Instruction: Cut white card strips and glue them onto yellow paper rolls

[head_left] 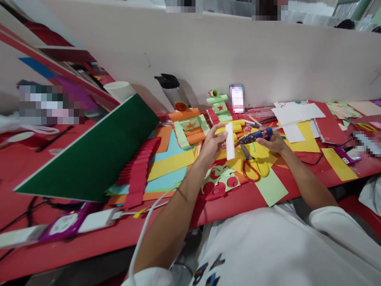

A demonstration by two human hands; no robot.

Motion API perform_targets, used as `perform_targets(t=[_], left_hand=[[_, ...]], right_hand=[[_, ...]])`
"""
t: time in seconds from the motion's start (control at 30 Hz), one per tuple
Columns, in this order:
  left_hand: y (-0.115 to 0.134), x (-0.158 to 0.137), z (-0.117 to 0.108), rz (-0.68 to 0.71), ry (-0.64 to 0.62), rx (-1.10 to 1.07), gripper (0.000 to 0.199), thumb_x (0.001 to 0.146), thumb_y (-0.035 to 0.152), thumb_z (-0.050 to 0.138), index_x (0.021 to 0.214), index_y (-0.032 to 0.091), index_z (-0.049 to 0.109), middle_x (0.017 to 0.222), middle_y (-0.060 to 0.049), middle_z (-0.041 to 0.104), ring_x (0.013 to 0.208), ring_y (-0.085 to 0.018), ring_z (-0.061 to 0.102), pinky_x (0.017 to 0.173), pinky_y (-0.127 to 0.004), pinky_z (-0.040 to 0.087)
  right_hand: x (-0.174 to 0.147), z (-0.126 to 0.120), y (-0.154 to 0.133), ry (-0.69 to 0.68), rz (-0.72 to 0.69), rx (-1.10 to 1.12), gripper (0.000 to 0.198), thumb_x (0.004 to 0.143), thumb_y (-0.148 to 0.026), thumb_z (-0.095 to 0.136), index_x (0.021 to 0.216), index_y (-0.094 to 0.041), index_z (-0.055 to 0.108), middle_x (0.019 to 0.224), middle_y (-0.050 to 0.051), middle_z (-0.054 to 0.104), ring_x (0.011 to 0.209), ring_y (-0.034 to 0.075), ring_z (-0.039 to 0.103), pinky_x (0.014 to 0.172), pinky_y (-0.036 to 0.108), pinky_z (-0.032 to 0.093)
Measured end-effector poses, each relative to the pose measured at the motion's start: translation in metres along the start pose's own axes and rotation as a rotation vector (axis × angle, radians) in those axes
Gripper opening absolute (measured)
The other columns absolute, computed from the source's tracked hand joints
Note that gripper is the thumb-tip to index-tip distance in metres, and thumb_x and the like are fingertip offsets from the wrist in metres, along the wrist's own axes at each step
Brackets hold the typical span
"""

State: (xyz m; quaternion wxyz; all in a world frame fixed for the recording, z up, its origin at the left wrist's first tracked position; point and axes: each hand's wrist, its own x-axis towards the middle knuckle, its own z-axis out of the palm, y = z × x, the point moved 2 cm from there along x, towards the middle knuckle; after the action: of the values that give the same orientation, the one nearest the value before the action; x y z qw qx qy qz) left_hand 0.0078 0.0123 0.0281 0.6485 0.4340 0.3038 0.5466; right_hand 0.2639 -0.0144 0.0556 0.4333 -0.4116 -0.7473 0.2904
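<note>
My left hand grips a white paper roll, held upright above the table. Closed around a dark blue hot glue gun is my right hand. The gun's nozzle points left, close to the roll, and a clear glue stick sticks out of its back. Several yellow paper rolls lie just behind my left hand. Scissors with red and yellow handles rest on yellow paper below the gun. Red and pale green paper scraps lie under my left wrist.
A green board leans at the left beside pleated red paper. Orange and green paper figures, a bottle and a lit phone stand near the white partition. A white cable crosses my left arm. White sheets lie right.
</note>
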Motion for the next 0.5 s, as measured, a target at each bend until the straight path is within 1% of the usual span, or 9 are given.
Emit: perform_targets(t=[0.13, 0.3, 0.4, 0.5], left_hand=[[-0.0005, 0.0003, -0.0003, -0.005, 0.016, 0.000, 0.051, 0.068, 0.025, 0.089, 0.114, 0.022, 0.067, 0.070, 0.006, 0.058, 0.051, -0.006, 0.049, 0.048, -0.018, 0.039], [0.0005, -0.0004, 0.0024, -0.002, -0.003, -0.012, 0.052, 0.067, 0.025, 0.091, 0.112, 0.021, 0.066, 0.067, 0.006, 0.056, 0.052, -0.007, 0.048, 0.048, -0.018, 0.038], [0.0016, -0.0021, 0.0043, -0.010, -0.015, -0.002, 0.053, 0.066, 0.024, 0.091, 0.112, 0.021, 0.066, 0.067, 0.007, 0.055, 0.052, -0.006, 0.046, 0.048, -0.017, 0.037], [0.0023, -0.0036, 0.0055, -0.017, -0.030, 0.002, 0.053, 0.067, 0.026, 0.092, 0.113, 0.021, 0.066, 0.067, 0.007, 0.056, 0.051, -0.006, 0.046, 0.048, -0.017, 0.038]], right_hand=[[0.0001, 0.0010, 0.0010, -0.002, -0.005, -0.002, 0.044, 0.080, -0.063, 0.075, 0.075, -0.021, 0.061, 0.067, -0.002, 0.056, 0.063, 0.014, 0.050, 0.060, 0.028, 0.042], [0.0011, 0.0001, 0.0002, 0.055, -0.001, -0.036, 0.043, 0.081, -0.062, 0.074, 0.079, -0.020, 0.065, 0.067, 0.000, 0.061, 0.068, 0.017, 0.058, 0.063, 0.029, 0.046], [0.0014, 0.0003, 0.0027, 0.079, 0.024, -0.048, 0.043, 0.081, -0.062, 0.074, 0.081, -0.020, 0.067, 0.066, 0.000, 0.061, 0.068, 0.018, 0.061, 0.063, 0.029, 0.048], [0.0022, 0.0012, 0.0061, 0.116, 0.023, -0.054, 0.043, 0.081, -0.064, 0.074, 0.084, -0.020, 0.071, 0.067, 0.001, 0.064, 0.072, 0.021, 0.065, 0.064, 0.031, 0.051]])
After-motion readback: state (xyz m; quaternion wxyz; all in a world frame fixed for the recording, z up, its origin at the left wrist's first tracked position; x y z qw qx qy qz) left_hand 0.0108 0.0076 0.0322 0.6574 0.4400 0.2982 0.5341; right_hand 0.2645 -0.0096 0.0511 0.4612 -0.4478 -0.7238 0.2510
